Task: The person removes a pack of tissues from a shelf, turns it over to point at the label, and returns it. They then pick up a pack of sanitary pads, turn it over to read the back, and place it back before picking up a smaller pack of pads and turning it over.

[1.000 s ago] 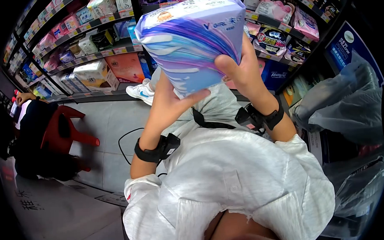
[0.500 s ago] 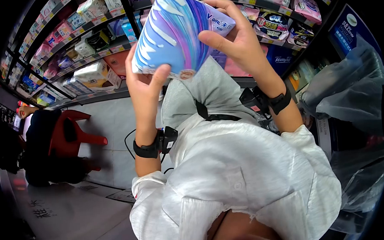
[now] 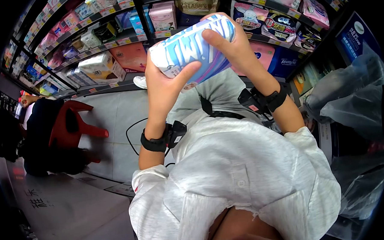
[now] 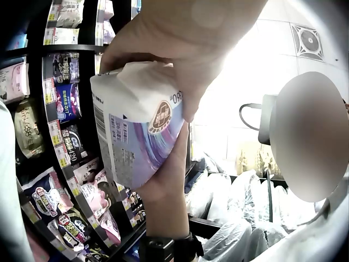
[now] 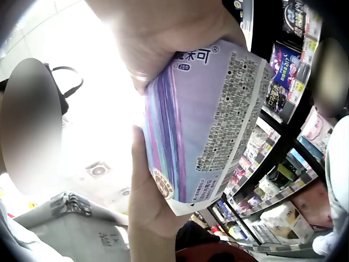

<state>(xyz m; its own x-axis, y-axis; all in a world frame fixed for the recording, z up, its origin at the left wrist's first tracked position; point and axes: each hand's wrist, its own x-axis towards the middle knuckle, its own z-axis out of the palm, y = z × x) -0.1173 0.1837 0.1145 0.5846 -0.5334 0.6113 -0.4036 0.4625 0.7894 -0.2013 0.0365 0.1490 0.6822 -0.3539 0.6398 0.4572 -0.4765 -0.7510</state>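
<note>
A soft plastic pack of sanitary pads [image 3: 193, 51], white with blue and purple streaks, is held up between both hands in front of the shelves. The left hand [image 3: 165, 89] grips its left end, thumb laid along the near lower edge. At the opposite end the right hand [image 3: 236, 45] holds it with the thumb on the near face, other fingers behind. In the left wrist view a white folded end and a round brown mark on the pack [image 4: 131, 87] show. Dense printed text covers a side of the pack [image 5: 218, 114] in the right wrist view.
Shelves [image 3: 132, 39] of wrapped packs run across the back, with a blue Tempo pack [image 3: 283, 61] low on the right. Clear plastic bags [image 3: 349, 100] hang at the right. A red stool [image 3: 72, 125] with a person stands at left, near a cable [image 3: 130, 133] on the floor.
Both hands have turned the pack, so its lettered front has swung away and a white-and-blue streaked side faces up. It first tipped left, then came back nearer level.
</note>
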